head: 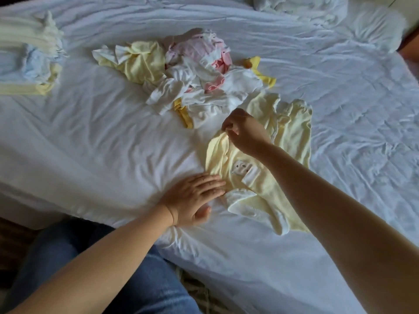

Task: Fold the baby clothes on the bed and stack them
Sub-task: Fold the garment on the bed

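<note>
Head view. Item in hand: pale yellow cotton baby garment with a small animal-face print, lying spread near the front edge of the crumpled white bed sheet. Left hand: fingers straight and together, pressing the garment's near-left edge flat. Right hand: fingertips pinching a raised fold at its far side. Apparently done: blurred stack of pale yellow and light blue pieces, far left. Outstanding: tangled heap of white, pink and yellow baby clothes, just beyond the garment. Estimate: under halfway.
</note>
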### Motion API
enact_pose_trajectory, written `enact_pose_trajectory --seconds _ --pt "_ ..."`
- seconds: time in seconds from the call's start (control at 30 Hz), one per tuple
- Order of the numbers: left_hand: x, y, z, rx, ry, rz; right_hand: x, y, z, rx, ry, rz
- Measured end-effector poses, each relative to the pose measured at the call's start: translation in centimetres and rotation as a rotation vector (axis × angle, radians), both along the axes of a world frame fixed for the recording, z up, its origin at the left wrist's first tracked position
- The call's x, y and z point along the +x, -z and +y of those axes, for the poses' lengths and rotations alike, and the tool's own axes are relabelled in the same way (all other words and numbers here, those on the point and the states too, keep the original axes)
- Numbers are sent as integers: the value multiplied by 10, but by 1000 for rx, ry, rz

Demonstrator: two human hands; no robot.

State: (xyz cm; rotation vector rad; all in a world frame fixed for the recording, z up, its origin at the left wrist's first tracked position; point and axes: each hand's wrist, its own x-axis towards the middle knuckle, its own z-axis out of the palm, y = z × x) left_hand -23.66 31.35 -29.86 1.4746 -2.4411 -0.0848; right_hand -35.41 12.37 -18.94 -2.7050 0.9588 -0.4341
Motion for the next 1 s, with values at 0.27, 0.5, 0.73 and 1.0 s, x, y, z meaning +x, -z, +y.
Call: enact_pose_trajectory --seconds 0.27,0.5,0.73,1.0 --pt "-13 -24 0 -272 31 -204 -93 -44 33 -146 100 -193" --pt "-43 -47 -6 -391 -128 41 -169 -10 78 -178 307 -176" --pt "-76 -55 -35 16 -252 95 -200 33 109 54 448 -83" --pt "-76 -63 -39 115 -194 -132 -206 43 113 116 482 -36"
